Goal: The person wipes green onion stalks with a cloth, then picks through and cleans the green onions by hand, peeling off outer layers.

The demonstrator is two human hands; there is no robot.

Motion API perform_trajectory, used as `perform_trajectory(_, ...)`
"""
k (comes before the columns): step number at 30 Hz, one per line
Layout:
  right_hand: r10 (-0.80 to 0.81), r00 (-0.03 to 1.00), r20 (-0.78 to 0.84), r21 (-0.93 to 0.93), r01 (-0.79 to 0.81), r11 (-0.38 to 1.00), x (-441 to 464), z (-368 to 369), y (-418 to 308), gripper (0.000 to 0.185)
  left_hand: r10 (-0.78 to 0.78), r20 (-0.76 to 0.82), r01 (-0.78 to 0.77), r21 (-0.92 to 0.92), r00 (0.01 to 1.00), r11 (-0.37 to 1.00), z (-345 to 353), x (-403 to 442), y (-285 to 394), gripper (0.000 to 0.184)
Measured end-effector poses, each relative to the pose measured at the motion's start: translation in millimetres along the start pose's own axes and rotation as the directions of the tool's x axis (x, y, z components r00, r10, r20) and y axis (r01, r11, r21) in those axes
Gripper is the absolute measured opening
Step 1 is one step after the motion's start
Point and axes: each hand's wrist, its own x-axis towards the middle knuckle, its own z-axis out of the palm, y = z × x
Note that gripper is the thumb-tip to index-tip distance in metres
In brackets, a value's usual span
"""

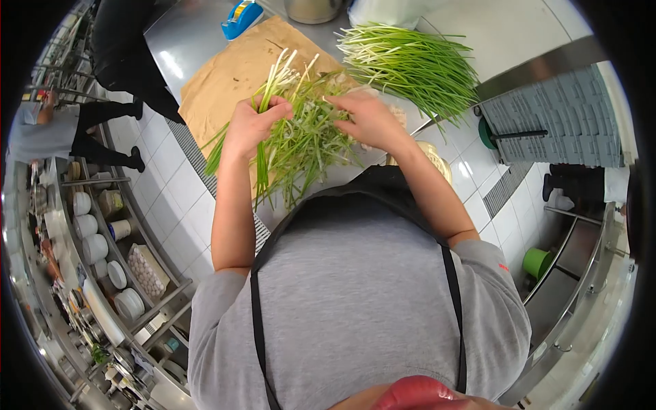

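My left hand (254, 126) is closed around a few spring onions (279, 80), their white ends pointing away from me and their green tops hanging down past my wrist. Over the right side of a loose heap of wilted green trimmings (311, 147) is my right hand (372, 119), thumb and forefinger apart. I make out nothing held in it, though its other fingers are partly hidden. Brown paper (225, 75) lies beneath the heap. To the right, a large bunch of spring onions (413, 65) rests on the metal table, white ends to the left.
A blue tape dispenser (242, 19) and a metal pot (313, 9) stand at the table's far side. Left are shelves with white bowls (94, 247) and a tray of eggs (147, 271). Other people stand left and right. A green bucket (537, 262) is at right.
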Motion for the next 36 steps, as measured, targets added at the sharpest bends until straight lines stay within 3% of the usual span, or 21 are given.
perform_trajectory(2, 0.224, 0.973, 0.047, 0.141, -0.228, 0.963, -3.2, -13.3, 6.0, 0.013, -0.01, -0.004, 0.01, 0.002, 1.0, 1.0, 0.3, -2.5, -4.6, 0.015)
perform_trajectory(5, 0.449, 0.824, 0.345, -0.247, -0.382, 0.89, -11.8, -34.8, 0.9, 0.013, -0.01, -0.007, 0.01, 0.034, 1.0, 0.999, 1.0, 0.7, -7.6, 0.014)
perform_trajectory(8, 0.159, 0.979, 0.131, -0.38, -0.098, 0.92, -45.3, -9.5, 20.9, 0.012, -0.004, 0.023, 0.003, 0.019, 1.0, 1.0, 10.3, 6.5, -3.2, 0.014)
perform_trajectory(9, 0.15, 0.986, 0.07, -0.413, -0.108, 0.904, -45.7, -6.8, 23.6, 0.01, 0.005, 0.036, -0.005, 0.017, 0.999, 1.0, 15.1, 8.1, -1.5, 0.014)
perform_trajectory(12, 0.168, 0.979, -0.112, -0.228, -0.19, 0.955, -42.4, -9.4, 32.1, 0.01, 0.015, 0.047, -0.015, -0.011, 0.999, 1.0, 29.7, 12.0, -3.5, 0.015)
perform_trajectory(15, 0.071, 0.997, 0.024, -0.201, -0.065, 0.977, -46.9, -4.9, 27.3, 0.008, -0.009, 0.082, 0.009, -0.004, 0.997, 1.0, 38.1, 14.3, -7.4, 0.016)
perform_trajectory(18, 0.086, 0.993, 0.076, -0.361, -0.053, 0.931, -43.6, 4.4, 27.9, 0.008, -0.013, 0.075, 0.011, 0.024, 0.997, 1.0, 42.9, 17.3, -9.8, 0.017)
perform_trajectory(21, 0.258, 0.964, -0.07, 0.057, -0.255, 0.965, -33.0, -3.0, 29.5, 0.01, 0.016, 0.081, -0.013, -0.03, 0.997, 0.999, 43.7, 16.6, -10.4, 0.017)
perform_trajectory(22, 0.44, 0.895, -0.073, 0.28, -0.405, 0.87, -33.8, -5.8, 35.2, 0.009, 0.017, 0.059, -0.014, -0.045, 0.998, 0.999, 44.3, 15.1, -10.3, 0.018)
perform_trajectory(24, 0.738, 0.674, 0.039, 0.654, -0.576, 0.491, -34.4, -18.3, 50.4, 0.01, 0.026, 0.025, -0.024, -0.073, 0.999, 0.997, 47.3, 14.9, -7.8, 0.019)
perform_trajectory(26, 0.7, 0.685, 0.201, 0.94, -0.337, 0.06, -37.0, -36.1, 56.3, 0.012, 0.037, 0.027, -0.034, -0.095, 0.999, 0.995, 52.2, 16.5, -4.4, 0.02)
perform_trajectory(27, 0.652, 0.709, 0.267, 0.964, -0.191, -0.187, -37.6, -42.6, 55.6, 0.015, 0.043, 0.03, -0.039, -0.105, 0.999, 0.994, 55.3, 18.0, -2.9, 0.02)
perform_trajectory(30, 0.772, 0.6, 0.21, 0.975, -0.069, -0.211, -36.3, -29.1, 43.9, 0.021, 0.115, 0.103, -0.102, -0.118, 0.988, 0.988, 68.9, 23.3, 1.7, 0.02)
perform_trajectory(31, 0.769, 0.603, 0.21, 0.976, -0.09, -0.196, -35.3, -25.7, 38.5, 0.021, 0.103, 0.114, -0.089, -0.123, 0.988, 0.988, 73.4, 24.5, 3.9, 0.019)
perform_trajectory(34, 0.675, 0.636, 0.373, 0.873, 0.006, -0.488, -38.5, -13.1, 33.5, 0.022, 0.08, 0.15, -0.061, -0.128, 0.985, 0.99, 84.8, 27.2, 11.6, 0.018)
perform_trajectory(35, 0.537, 0.742, 0.4, 0.824, -0.035, -0.566, -44.0, -4.9, 43.2, 0.023, 0.08, 0.16, -0.06, -0.124, 0.984, 0.99, 86.7, 27.6, 13.7, 0.018)
perform_trajectory(36, 0.541, 0.729, 0.418, 0.837, -0.077, -0.542, -41.8, -5.5, 38.8, 0.023, 0.079, 0.168, -0.06, -0.119, 0.983, 0.991, 87.8, 27.8, 15.4, 0.019)
